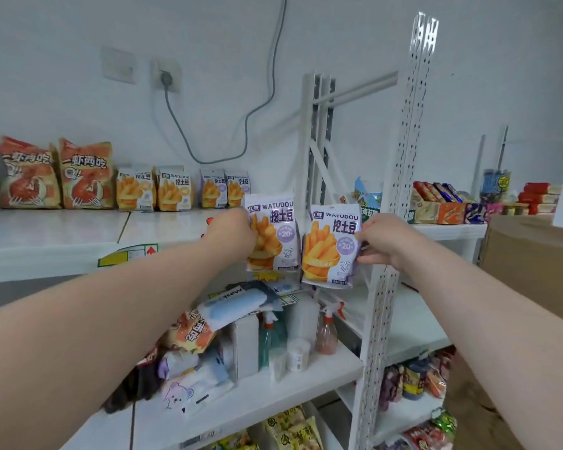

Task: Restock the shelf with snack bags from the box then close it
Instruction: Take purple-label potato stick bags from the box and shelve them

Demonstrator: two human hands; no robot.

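My left hand (pixel 233 233) grips one purple-and-white Watudou fries bag (pixel 275 235) by its left edge, upright, just over the right end of the top white shelf (pixel 52 235). My right hand (pixel 384 241) pinches a second, identical bag (pixel 333 246) by its right edge, slightly lower, beside the shelf's front upright (pixel 403 164). Several more Watudou bags (pixel 182 190) stand in a row at the back of the top shelf against the wall, with two orange shrimp snack bags (pixel 57 173) to their left. The brown cardboard box (pixel 533 261) shows at the right edge.
The shelf below holds spray bottles (pixel 325 331), a white carton (pixel 246 344), cups and mixed packets (pixel 189 332). The neighbouring rack on the right carries snack boxes (pixel 446 203) and red packs. A grey cable (pixel 208 151) hangs from a wall socket above the top shelf.
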